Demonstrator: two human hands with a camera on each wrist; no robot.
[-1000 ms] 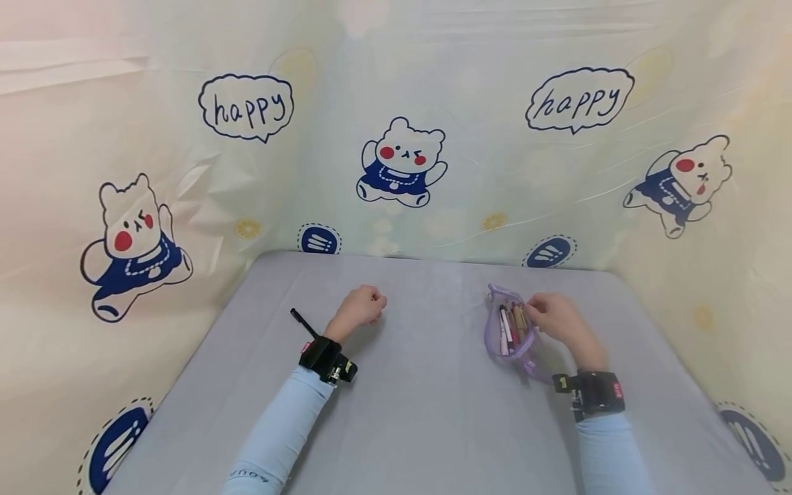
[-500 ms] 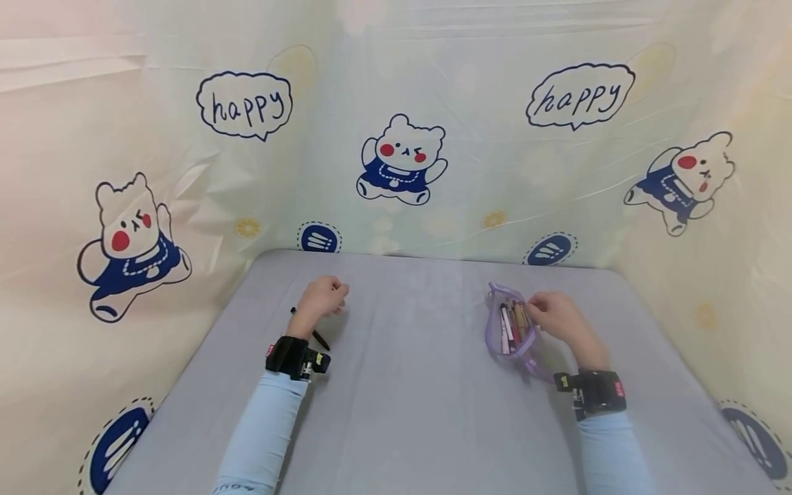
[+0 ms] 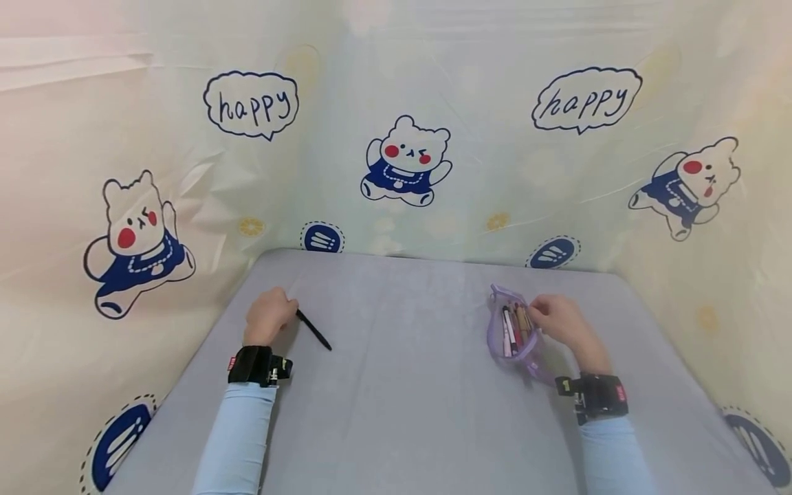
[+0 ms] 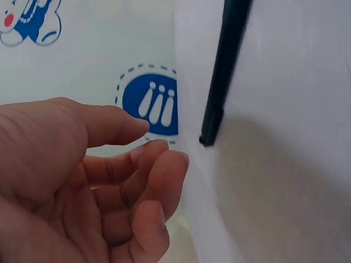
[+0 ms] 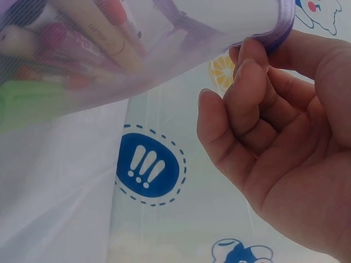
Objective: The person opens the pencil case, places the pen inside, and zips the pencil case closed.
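Observation:
On the left of the table, in the head view, lies a slim black pen (image 3: 315, 331). My left hand (image 3: 269, 317) is beside the pen's far end. The left wrist view shows the left thumb and fingers (image 4: 167, 175) loosely bent with a gap between them, apart from the pen (image 4: 224, 71). My right hand (image 3: 562, 322) pinches the edge of a purple see-through mesh pencil case (image 3: 493, 333) between thumb and fingers, holding its mouth apart. Several pens (image 3: 509, 330) are inside it. Through the mesh in the right wrist view, a green item (image 5: 30, 101) shows among them.
A grey cloth covers the table (image 3: 402, 385). Behind it and at both sides hangs a pale curtain (image 3: 495, 158) printed with bears and "happy" bubbles. Each wrist carries a black camera mount (image 3: 250, 366).
My left hand has moved left across the table, passing over the black pen, and is now at its far end. My right hand keeps its hold on the pencil case.

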